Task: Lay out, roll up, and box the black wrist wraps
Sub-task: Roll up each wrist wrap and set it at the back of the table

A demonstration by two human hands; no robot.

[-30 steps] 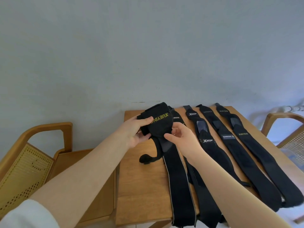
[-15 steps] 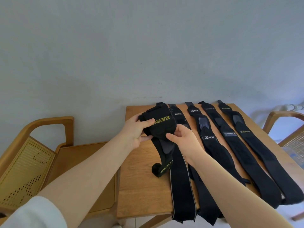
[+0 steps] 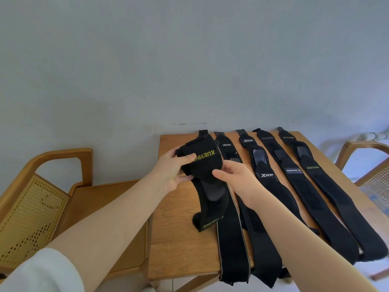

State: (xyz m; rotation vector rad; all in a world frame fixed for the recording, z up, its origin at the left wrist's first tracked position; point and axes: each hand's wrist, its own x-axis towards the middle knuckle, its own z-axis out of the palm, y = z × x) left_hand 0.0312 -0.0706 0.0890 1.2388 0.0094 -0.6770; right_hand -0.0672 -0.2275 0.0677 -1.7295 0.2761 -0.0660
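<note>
Gripped from both sides, a partly rolled wrist wrap point(image 3: 201, 163) sits above the table's point(image 3: 179, 249) far left part: left hand point(image 3: 170, 173) curled round its left edge, thumb on top; right hand point(image 3: 233, 178) pinching its lower right edge. Its loose tail point(image 3: 210, 209) hangs to the tabletop. Five flat wraps point(image 3: 294, 186) lie side by side just right, their near ends overhanging the edge.

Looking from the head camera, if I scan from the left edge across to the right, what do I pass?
Wooden chair with cane back → left hand → rolled XUEYING wrap → right hand → XTEP wrap → grey-label wrap → flat XUEYING wrap → second chair.
</note>
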